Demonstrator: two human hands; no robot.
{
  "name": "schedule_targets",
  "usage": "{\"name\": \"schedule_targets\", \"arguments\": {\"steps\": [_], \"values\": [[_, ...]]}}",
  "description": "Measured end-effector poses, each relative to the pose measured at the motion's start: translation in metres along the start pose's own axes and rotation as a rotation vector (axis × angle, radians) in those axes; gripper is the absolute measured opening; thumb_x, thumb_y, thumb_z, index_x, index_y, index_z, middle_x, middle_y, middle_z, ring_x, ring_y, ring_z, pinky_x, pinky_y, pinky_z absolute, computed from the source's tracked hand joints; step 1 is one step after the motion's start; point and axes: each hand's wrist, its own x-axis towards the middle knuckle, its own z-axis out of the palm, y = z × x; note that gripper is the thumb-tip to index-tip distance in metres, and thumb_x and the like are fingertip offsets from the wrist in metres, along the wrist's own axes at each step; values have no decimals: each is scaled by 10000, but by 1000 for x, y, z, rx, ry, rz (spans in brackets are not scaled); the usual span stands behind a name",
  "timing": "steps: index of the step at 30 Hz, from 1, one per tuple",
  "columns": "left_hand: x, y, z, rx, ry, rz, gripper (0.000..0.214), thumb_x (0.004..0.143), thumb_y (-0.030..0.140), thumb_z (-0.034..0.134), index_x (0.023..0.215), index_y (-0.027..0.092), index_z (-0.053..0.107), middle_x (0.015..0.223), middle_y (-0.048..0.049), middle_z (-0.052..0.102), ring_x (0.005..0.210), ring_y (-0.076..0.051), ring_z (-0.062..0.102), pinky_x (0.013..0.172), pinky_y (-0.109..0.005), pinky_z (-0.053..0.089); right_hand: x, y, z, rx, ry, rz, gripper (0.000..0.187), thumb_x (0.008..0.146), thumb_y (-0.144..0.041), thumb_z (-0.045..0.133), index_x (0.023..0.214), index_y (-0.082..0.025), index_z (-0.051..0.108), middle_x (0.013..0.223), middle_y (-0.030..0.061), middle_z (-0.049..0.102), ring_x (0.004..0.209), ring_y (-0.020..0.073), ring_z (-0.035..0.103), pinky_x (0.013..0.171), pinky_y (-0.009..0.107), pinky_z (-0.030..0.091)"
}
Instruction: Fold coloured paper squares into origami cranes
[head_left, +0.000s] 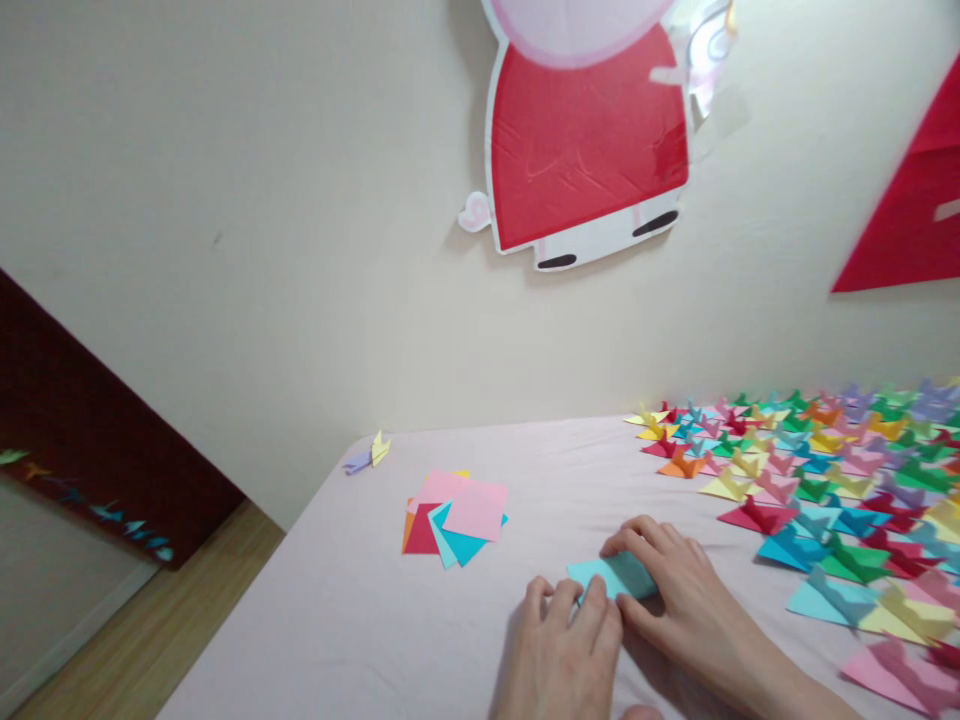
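Aqua paper [628,576]: laid on the pale sheet [322,620], in front of the person, and covered in part by both hands.
Left hand [566,630]: fingers are bent and set slightly apart, with the tips brought down at the near left part of the paper; whether anything is pinched cannot be told.
Right hand [667,570]: arched over the right part, thumb and fingers parted; whether the paper is gripped or only pressed cannot be told.
Crease risk: a skewed fold could be caused by uneven pressure, or by the paper being slid on the soft, wrinkled cloth.
Bird-like figures [851,560]: crowded in rows at the right, near the right forearm; some could be knocked or crushed if the elbow were swung outward.
Loose squares [472,505]: fanned out beyond the left hand; they could be scattered by a sleeve or a draught.
Hidden parts: the near edge of the paper and its layers are masked by fingers, so the fold cannot be read.
Cut off: the left wrist is cropped by the lower border, the rows by the right one, and the wall cutout [589,150] by the top.
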Motion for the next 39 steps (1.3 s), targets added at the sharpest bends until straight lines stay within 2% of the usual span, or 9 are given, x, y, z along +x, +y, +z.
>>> {"name": "schedule_targets", "arguments": {"steps": [5,14,22,27,30,32,35,39], "values": [[-1,1,-2,-8,-17,9,745,870,755,451,1300,165,600,1360,-87,601,1068,-282,564,952,-456,406,2,-1,2,-50,11,21,243,727,-205,565,948,-264,646,1052,54,649,997,275,558,845,408,378],[-2,1,-10,-60,-62,-6,720,868,737,482,1304,175,597,1383,-87,585,1116,-303,565,982,-480,407,6,1,4,15,-1,36,337,649,-145,525,957,-242,622,1072,66,648,998,277,552,842,402,368],[-3,-1,-12,-86,-80,-19,700,868,728,493,1299,185,593,1399,-94,570,1149,-306,552,993,-485,404,12,24,-2,230,-35,59,502,496,-109,445,958,-228,597,1006,60,649,985,265,559,877,413,424],[-1,-12,-27,-262,-84,-9,529,876,617,586,1213,210,596,1384,-70,577,1201,-282,525,1025,-466,387,15,30,-12,418,-69,78,510,508,-143,418,980,-221,594,965,53,657,929,240,597,804,358,475],[5,-16,-33,-419,-36,-113,301,886,440,629,1107,238,602,1336,-46,585,1215,-243,498,1023,-423,395,13,25,-13,422,-39,95,407,597,-165,442,970,-222,595,910,41,649,871,229,599,784,349,481],[12,-16,-33,-488,0,-223,191,864,318,633,1035,242,596,1323,-46,559,1224,-232,475,1012,-402,404,10,19,-11,312,-19,53,281,660,-188,494,914,-231,607,898,36,648,885,236,586,824,368,463],[24,-10,-26,-524,40,-356,155,807,215,623,947,234,561,1268,-58,544,1224,-244,454,1001,-410,408,7,12,-6,151,-12,-28,267,668,-133,511,891,-241,610,975,42,652,957,246,563,857,383,423],[37,-4,-20,-477,47,-458,172,751,182,608,884,226,509,1153,-64,548,1147,-254,480,971,-424,420,6,9,-5,104,-36,-32,312,660,-93,507,918,-238,604,999,40,634,976,240,551,857,377,402]]}}
